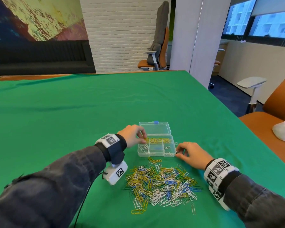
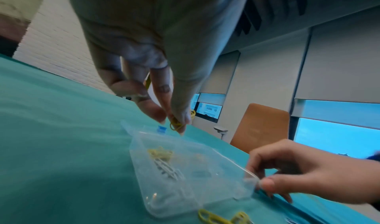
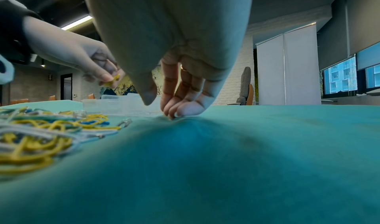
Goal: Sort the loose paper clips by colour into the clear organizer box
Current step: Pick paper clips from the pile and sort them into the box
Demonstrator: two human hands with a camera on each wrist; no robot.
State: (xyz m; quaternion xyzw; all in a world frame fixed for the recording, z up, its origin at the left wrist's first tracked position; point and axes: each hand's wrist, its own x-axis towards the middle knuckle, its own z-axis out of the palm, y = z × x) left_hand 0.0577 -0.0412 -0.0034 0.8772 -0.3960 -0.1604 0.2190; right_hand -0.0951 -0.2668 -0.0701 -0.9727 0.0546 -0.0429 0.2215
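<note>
Yellow clip (image 2: pixel 176 124) pinched in left hand (image 1: pixel 133 135) grip, above organizer box (image 1: pixel 171 151).

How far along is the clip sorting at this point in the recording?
Early. The organizer box already holds a row of yellow clips in its far compartment and some white clips at its left. In hand: the left hand pinches yellow clips over the box while the right hand rests by its corner. Left: the large mixed pile.
</note>
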